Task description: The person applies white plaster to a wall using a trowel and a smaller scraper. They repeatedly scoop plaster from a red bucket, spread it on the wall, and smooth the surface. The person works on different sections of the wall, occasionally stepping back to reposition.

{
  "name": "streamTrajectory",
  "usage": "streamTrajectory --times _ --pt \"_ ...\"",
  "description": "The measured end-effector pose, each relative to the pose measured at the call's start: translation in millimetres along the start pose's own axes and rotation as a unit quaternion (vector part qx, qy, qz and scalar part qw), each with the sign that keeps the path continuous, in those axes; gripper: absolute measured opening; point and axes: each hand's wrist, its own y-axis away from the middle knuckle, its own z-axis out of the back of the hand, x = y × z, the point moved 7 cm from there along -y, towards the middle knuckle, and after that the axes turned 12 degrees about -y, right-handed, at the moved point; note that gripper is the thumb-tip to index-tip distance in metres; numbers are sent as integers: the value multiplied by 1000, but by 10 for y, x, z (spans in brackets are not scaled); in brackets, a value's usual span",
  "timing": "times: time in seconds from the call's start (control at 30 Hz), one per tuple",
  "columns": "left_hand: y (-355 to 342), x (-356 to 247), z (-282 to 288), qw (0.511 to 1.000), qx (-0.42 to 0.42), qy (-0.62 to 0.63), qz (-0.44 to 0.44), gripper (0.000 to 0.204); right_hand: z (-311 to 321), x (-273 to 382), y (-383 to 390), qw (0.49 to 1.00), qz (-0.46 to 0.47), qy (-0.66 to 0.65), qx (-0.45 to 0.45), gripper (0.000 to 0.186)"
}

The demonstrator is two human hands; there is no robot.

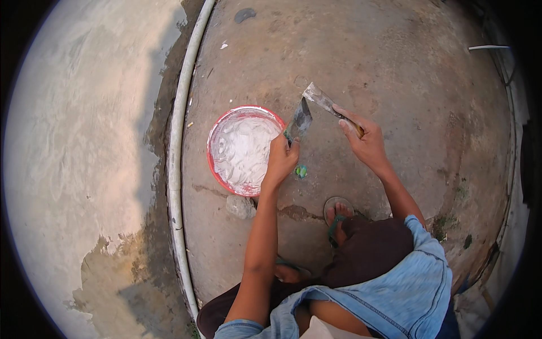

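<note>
Blue shirt (pixel 395 285), then hands (pixel 280 161) (pixel 368 146) around scrapers (pixel 300 120) (pixel 332 106), long axes slanted inward, blades (pixel 303 116) (pixel 317 95) forward

One head-worn fisheye looks steeply down, near the left hand (pixel 282 160) and right hand (pixel 367 146), over concrete ground (pixel 406 73).

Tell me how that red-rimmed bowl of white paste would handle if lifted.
The bowl is probably heavy, since a broad mass of white paste lies in it. The paste holds ridges, so it likely wouldn't slosh much. The white-smeared rim could be slippery.
</note>
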Motion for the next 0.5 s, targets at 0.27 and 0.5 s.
streamTrajectory --times 0.27,0.5 --pt "43 -446 108 994 -57 3 -91 57 -93 44 235 995 32 22 89 33" --pt "97 -615 232 976 -110 -72 -173 66 -10 32 236 990 -44 -75 107 34"
